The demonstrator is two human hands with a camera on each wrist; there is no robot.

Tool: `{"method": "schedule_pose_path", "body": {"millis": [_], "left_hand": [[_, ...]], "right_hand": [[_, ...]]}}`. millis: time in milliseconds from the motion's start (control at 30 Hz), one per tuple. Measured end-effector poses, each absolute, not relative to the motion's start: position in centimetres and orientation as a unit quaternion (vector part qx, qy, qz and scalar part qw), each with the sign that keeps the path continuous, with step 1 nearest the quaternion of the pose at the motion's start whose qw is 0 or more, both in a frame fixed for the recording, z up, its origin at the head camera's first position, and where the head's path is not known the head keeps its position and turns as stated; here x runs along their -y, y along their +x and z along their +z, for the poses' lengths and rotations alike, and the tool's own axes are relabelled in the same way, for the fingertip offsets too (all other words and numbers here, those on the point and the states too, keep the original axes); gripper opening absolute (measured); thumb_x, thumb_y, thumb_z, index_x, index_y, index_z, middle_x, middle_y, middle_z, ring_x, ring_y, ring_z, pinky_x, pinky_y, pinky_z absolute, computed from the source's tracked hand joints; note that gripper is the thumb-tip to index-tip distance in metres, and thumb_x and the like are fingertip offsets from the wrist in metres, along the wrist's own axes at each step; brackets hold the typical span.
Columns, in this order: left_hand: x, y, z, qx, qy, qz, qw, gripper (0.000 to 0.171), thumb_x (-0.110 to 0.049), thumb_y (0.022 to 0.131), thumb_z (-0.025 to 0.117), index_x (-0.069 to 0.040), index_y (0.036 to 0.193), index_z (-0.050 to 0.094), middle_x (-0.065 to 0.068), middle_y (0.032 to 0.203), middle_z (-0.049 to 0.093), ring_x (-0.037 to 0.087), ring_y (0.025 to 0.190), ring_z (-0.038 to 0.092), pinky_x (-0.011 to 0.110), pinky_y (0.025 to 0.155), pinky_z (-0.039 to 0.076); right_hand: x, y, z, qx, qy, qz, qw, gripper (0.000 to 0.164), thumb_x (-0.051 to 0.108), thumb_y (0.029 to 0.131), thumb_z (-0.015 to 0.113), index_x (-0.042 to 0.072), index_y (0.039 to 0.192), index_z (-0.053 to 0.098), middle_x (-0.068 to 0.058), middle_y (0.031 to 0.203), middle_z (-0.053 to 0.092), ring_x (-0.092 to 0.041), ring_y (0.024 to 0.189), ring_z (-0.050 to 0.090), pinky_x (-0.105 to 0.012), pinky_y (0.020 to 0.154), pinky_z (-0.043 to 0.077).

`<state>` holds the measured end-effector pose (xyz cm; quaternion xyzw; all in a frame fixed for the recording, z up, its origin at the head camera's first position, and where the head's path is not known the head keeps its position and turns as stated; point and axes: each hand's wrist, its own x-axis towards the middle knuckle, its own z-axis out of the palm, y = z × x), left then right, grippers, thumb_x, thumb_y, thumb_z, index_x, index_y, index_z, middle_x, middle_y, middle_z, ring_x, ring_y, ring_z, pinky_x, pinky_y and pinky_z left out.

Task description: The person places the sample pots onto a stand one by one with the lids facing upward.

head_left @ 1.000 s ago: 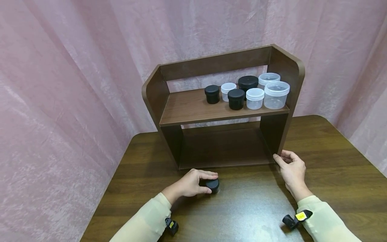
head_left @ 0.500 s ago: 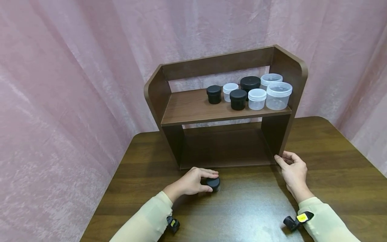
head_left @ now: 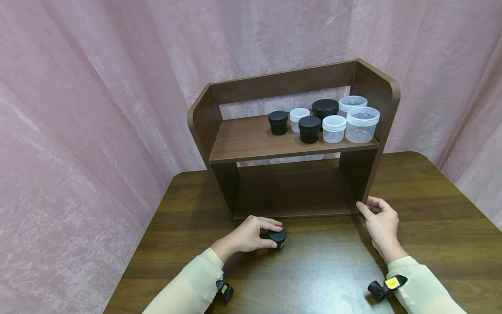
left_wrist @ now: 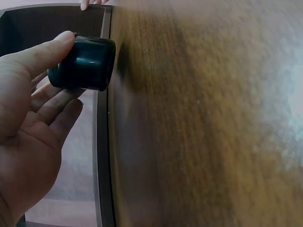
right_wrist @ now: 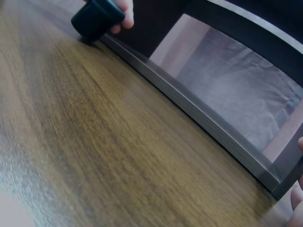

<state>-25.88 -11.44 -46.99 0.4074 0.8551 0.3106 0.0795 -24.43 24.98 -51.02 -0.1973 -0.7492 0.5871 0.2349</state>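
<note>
My left hand (head_left: 251,235) pinches a small black lidded jar (head_left: 277,236) between thumb and fingers, in front of the shelf. In the left wrist view the glossy black jar (left_wrist: 87,62) sits between the thumb above and the fingers below. The right wrist view shows the same jar (right_wrist: 97,20) close to the tabletop, slightly tilted, with a shadow under it. My right hand (head_left: 381,222) grips the lower right front corner of the brown wooden shelf (head_left: 290,148), thumb in front and fingers at the outer side. Only some fingertips (right_wrist: 298,201) of it show in the right wrist view.
The upper board carries black jars (head_left: 309,129), white-lidded jars (head_left: 334,128) and larger clear tubs (head_left: 361,125), grouped toward the right. A bare lower board (head_left: 290,192) lies beneath. The wooden table (head_left: 313,279) extends around the shelf, and a pink curtain (head_left: 117,87) hangs behind.
The black jar has shifted very slightly up and tilted a little in my left hand. The right hand keeps its hold on the shelf corner. The head view has shifted slightly.
</note>
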Motion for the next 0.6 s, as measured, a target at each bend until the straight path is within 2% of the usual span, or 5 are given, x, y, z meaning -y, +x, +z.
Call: {"method": "schedule_pose_path", "body": {"millis": [167,400,600], "left_hand": [[11.5,-25.8,-46.7,-0.852,0.409,0.318,0.072,0.041,-0.027,0.081,0.078,-0.017,0.12,0.069,-0.008,0.127,0.061,0.007,0.119,0.054,0.028,0.1,0.043],[11.3,-25.4,-45.7,-0.832,0.424,0.353,0.054,0.04,-0.025,0.08,0.079,-0.014,0.117,0.07,0.002,0.126,0.063,0.009,0.119,0.055,0.029,0.099,0.044],[11.1,-24.8,-44.3,-0.817,0.443,0.369,0.019,0.039,-0.023,0.079,0.08,-0.015,0.116,0.07,-0.006,0.127,0.062,0.009,0.119,0.055,0.029,0.099,0.045]], "right_hand": [[-24.9,-24.3,-50.9,0.748,-0.198,0.588,0.234,0.031,0.025,0.084,0.075,0.006,0.106,0.065,0.011,0.089,0.058,-0.003,0.081,0.053,-0.013,0.055,0.044],[-25.0,-24.3,-50.9,0.751,-0.2,0.584,0.236,0.031,0.026,0.084,0.076,0.006,0.106,0.065,0.012,0.088,0.059,-0.003,0.081,0.053,-0.013,0.057,0.044],[-25.0,-24.5,-50.9,0.748,-0.199,0.587,0.239,0.031,0.025,0.083,0.076,0.006,0.105,0.066,0.013,0.086,0.059,-0.002,0.079,0.054,-0.013,0.056,0.044]]}}
